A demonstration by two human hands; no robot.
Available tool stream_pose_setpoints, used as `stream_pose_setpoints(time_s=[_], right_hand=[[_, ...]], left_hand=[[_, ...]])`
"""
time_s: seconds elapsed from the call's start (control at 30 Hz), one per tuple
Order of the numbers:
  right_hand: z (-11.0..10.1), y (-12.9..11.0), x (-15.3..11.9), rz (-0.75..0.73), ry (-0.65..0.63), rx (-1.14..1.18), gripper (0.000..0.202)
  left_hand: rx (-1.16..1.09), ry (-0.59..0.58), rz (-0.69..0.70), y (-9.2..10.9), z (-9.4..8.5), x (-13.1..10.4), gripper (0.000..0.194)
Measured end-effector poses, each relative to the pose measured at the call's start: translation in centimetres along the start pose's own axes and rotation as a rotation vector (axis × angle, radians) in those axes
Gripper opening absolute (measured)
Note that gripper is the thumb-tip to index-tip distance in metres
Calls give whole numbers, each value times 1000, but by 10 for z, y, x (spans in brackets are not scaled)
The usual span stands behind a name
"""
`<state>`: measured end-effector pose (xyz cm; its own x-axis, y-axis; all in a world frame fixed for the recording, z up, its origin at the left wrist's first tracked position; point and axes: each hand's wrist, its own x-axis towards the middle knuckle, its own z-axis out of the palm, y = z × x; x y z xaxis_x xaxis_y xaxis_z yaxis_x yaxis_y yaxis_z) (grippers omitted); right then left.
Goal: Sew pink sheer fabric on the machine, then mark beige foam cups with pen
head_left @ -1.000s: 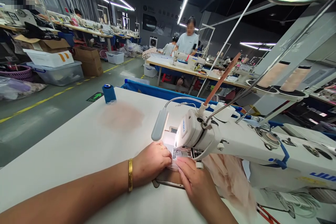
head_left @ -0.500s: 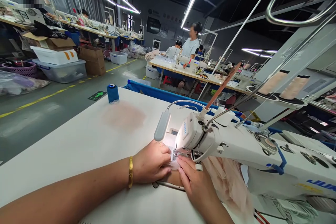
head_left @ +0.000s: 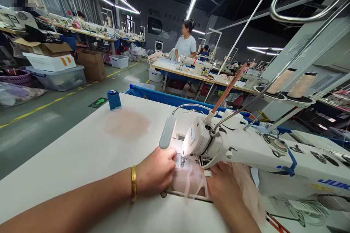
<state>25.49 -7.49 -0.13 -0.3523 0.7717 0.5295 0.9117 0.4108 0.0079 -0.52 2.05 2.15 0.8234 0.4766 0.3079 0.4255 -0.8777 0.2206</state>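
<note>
More gap now between left hand (head_left: 155, 171), curled at sheer fabric (head_left: 190, 181), and right hand (head_left: 224, 184), shifted outward beside sewing machine (head_left: 197, 135); can't confirm either grip; leaves more fabric exposed near needle area, between hands.

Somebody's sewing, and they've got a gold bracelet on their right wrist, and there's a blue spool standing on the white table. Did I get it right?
Almost! The gold bracelet is on the wrist of the left hand, not the right. The head view shows it. The blue spool is standing on the white table, just like you said.
</note>
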Motion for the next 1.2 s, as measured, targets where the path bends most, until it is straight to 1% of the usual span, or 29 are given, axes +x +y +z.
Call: stream_pose_setpoints(time_s=[0.07, 0.1, 0.17, 0.2, 0.23, 0.3, 0.4, 0.5, 0.57, 0.63, 0.77, 0.83, 0.93, 1.1, 1.2], right_hand=[[-4, -9, 3, -45, 49, 109, 39], [-4, -16, 5, -71, 34, 200, 41], [-2, -31, 9, -106, -52, 358, 43], [-1, -36, 10, -114, -101, 386, 43], [1, -38, 10, -114, -138, 372, 41], [4, -35, 6, -80, -181, 263, 36], [4, -25, -1, -14, -177, 142, 27], [4, -25, -3, -37, -150, 218, 33], [4, -31, -1, -66, -166, 300, 38], [6, -36, 1, -69, -184, 332, 36], [7, -38, 0, -69, -180, 330, 33], [7, -37, 0, -80, -166, 335, 32], [8, -35, -1, -84, -164, 348, 31], [9, -33, 1, -71, -170, 339, 38], [12, -31, 1, -52, -186, 293, 44]], left_hand=[[-39, -5, 48, 4, -1, -2, 19], [-59, -9, 72, 5, -2, -3, 18], [-103, -18, 96, 5, -2, -6, 16], [-121, -18, 95, 5, -1, -7, 15], [-138, -18, 91, 5, 0, -8, 14], [-172, -17, 84, 8, 3, -10, 13], [-191, -28, 91, 15, 8, -9, 13], [-168, -38, 104, 19, 10, -8, 14], [-175, -38, 108, 19, 10, -9, 11], [-179, -17, 108, 18, 10, -10, 11], [-111, 56, 152, 18, 11, -12, 18], [-80, 55, 180, 19, 13, -13, 19], [-53, 53, 183, 21, 16, -14, 19], [-29, 94, 162, 19, 20, -16, 17], [-16, 109, 152, 16, 22, -13, 17]])
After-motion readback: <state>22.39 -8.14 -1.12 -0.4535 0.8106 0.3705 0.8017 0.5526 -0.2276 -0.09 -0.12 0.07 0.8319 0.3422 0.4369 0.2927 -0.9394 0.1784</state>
